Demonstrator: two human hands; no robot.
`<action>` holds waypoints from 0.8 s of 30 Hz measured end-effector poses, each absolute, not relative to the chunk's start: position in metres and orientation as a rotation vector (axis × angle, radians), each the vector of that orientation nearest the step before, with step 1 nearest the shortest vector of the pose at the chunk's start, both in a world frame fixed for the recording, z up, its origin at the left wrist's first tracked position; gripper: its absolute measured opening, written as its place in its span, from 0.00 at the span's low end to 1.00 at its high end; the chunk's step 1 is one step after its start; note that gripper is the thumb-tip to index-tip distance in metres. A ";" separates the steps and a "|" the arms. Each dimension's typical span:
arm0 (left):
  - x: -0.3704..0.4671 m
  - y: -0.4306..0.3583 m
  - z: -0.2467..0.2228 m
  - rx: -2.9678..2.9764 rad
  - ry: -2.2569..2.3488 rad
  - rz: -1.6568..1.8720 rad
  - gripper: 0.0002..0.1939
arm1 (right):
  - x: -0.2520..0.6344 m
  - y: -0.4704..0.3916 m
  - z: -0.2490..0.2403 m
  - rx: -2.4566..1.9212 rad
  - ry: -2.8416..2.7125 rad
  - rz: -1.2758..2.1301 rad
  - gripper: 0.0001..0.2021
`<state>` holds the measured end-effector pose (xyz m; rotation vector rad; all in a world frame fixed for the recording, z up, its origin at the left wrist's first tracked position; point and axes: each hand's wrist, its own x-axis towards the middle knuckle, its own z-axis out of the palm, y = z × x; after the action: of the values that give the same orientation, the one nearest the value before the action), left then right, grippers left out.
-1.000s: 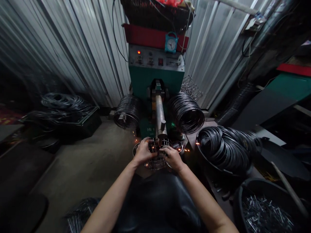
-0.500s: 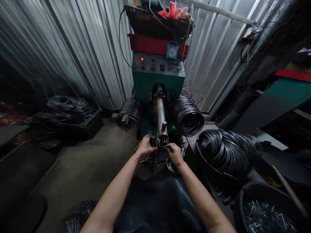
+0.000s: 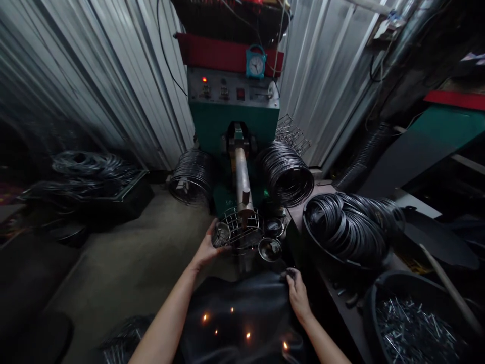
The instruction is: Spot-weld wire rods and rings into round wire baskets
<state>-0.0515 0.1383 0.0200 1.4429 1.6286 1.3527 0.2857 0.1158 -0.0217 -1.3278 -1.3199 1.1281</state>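
Note:
A round wire basket (image 3: 242, 235) sits under the tip of a welding machine's metal arm (image 3: 243, 179). My left hand (image 3: 206, 250) is closed round the basket's left side, beside a small round metal cup (image 3: 221, 234). Below and to the right of the basket, my right hand (image 3: 298, 293) has its fingers curled on the upper right edge of a black apron (image 3: 242, 293) over my lap. Bright orange sparks show over the apron. Right of the basket are two small metal bowls, the nearer bowl (image 3: 270, 249) holding something I cannot make out.
Wire ring bundles hang left (image 3: 191, 177) and right (image 3: 288, 174) of the green machine (image 3: 235, 119). To the right stand a tub of wire rings (image 3: 348, 232) and a black bucket (image 3: 373, 313) of short metal pieces. A dark crate (image 3: 125, 202) with wire stands left.
My right hand has left the arm's tip and moved down and right to the apron. My left hand has shifted left and down on the basket. Sparks have appeared. The view has tilted down.

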 end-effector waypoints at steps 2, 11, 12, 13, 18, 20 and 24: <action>-0.042 0.136 0.011 1.137 1.459 1.487 0.53 | 0.286 0.122 -0.015 -1.303 -1.018 1.314 0.11; -0.034 0.111 0.016 0.929 1.450 1.723 0.46 | 0.298 0.144 0.034 -1.086 -0.408 1.839 0.13; -0.034 0.102 0.018 1.010 1.484 1.689 0.44 | 0.300 0.142 0.034 -1.100 -0.439 1.842 0.14; -0.033 0.094 0.022 1.095 1.520 1.646 0.43 | 0.301 0.141 0.033 -1.124 -0.491 1.824 0.15; -0.013 0.062 0.050 1.426 1.786 1.456 0.36 | 0.301 0.126 0.010 -1.273 -1.162 1.393 0.15; -0.004 0.059 0.063 1.560 1.897 1.370 0.35 | 0.302 0.120 0.003 -1.285 -1.527 1.222 0.12; 0.009 0.060 0.085 1.790 2.039 1.207 0.35 | 0.297 0.115 0.028 -1.273 -1.926 1.080 0.12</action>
<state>0.0093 0.0596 0.0854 1.7902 2.0387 1.2066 0.2973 0.1154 0.0280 -1.2729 -1.9255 1.0802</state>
